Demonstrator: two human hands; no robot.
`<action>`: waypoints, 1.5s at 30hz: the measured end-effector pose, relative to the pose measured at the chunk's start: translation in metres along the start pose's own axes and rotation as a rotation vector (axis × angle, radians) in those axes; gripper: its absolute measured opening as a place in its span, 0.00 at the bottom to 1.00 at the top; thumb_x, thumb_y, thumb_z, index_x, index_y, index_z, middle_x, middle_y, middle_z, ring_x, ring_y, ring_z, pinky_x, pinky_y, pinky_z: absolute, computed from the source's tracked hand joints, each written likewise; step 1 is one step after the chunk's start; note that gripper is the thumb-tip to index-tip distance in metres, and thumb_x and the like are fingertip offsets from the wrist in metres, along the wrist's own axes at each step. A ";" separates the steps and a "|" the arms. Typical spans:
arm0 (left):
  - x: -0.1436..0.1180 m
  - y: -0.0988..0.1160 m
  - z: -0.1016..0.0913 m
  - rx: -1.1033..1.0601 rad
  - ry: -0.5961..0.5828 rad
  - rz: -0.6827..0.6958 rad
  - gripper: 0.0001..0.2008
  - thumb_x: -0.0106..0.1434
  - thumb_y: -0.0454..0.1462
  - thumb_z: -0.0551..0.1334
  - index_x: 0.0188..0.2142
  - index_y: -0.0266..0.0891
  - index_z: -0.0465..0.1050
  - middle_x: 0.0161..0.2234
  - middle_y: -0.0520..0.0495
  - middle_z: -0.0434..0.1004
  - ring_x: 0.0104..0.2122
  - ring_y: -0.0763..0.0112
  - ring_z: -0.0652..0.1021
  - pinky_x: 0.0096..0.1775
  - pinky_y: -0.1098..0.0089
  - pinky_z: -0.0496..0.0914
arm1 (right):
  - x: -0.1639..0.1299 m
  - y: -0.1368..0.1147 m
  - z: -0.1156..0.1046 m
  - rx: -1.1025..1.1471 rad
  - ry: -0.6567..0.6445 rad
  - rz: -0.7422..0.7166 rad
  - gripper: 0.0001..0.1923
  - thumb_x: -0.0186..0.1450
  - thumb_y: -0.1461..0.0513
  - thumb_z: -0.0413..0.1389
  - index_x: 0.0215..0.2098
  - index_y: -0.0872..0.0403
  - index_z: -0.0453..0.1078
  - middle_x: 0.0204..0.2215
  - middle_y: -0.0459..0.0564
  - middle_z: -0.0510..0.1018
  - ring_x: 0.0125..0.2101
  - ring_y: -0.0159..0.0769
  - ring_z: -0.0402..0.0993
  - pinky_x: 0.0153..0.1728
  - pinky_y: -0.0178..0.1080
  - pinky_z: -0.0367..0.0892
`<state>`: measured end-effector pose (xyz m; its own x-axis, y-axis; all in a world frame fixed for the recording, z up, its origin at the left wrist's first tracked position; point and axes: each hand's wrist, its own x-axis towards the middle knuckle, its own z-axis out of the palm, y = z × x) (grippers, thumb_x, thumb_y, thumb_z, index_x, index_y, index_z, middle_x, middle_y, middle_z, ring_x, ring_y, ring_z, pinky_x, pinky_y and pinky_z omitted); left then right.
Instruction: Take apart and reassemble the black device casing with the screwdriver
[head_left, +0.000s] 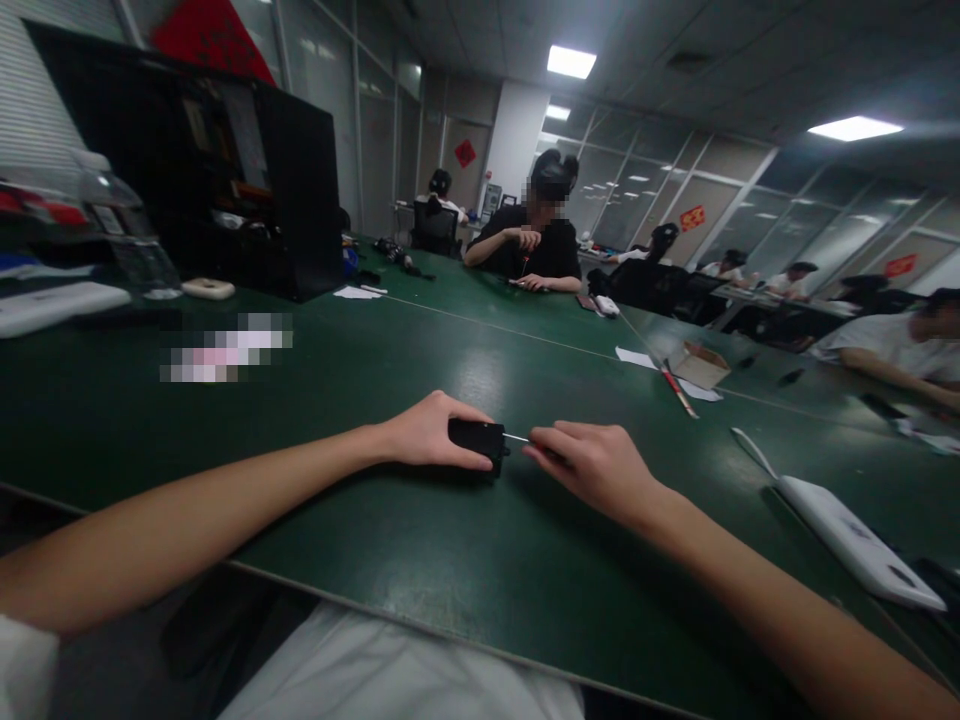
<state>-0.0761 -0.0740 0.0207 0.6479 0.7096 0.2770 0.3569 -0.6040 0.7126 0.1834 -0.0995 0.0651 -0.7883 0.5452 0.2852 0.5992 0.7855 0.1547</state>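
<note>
The left hand is covering the near end of the small black device, so its full shape is not showing. The right hand is hiding all but a thin metal tip of the tool, and what kind of tool it is cannot be told. A mosaic patch on the table is blurring whatever is lying there. The white device at the right is running under a dark object near the picture's edge.

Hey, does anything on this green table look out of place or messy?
Nothing stands out. The left hand holds a small black device flat on the table; the right hand holds a thin tool to its end.
</note>
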 end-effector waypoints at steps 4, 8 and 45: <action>-0.001 0.003 0.001 0.020 -0.045 0.046 0.28 0.52 0.51 0.70 0.47 0.36 0.78 0.35 0.48 0.81 0.33 0.69 0.78 0.35 0.73 0.68 | 0.002 0.001 0.007 0.501 -0.140 0.210 0.17 0.72 0.54 0.49 0.39 0.54 0.76 0.29 0.45 0.80 0.27 0.30 0.73 0.29 0.32 0.63; -0.002 0.006 0.003 0.011 -0.042 0.038 0.29 0.52 0.51 0.70 0.48 0.36 0.78 0.37 0.47 0.81 0.34 0.68 0.78 0.36 0.73 0.68 | 0.001 0.002 0.004 0.207 -0.039 0.069 0.16 0.72 0.56 0.49 0.40 0.55 0.76 0.28 0.48 0.79 0.25 0.31 0.71 0.26 0.34 0.59; -0.004 0.018 0.006 0.102 -0.118 0.106 0.30 0.49 0.53 0.72 0.46 0.40 0.71 0.39 0.47 0.79 0.36 0.67 0.78 0.36 0.72 0.66 | 0.007 -0.004 0.036 0.805 -0.229 0.300 0.20 0.71 0.52 0.48 0.42 0.57 0.76 0.24 0.46 0.75 0.23 0.30 0.68 0.26 0.33 0.62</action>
<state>-0.0683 -0.0893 0.0285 0.7578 0.5960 0.2656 0.3447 -0.7113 0.6126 0.1703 -0.0881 0.0323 -0.6742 0.7386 -0.0028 0.5730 0.5207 -0.6329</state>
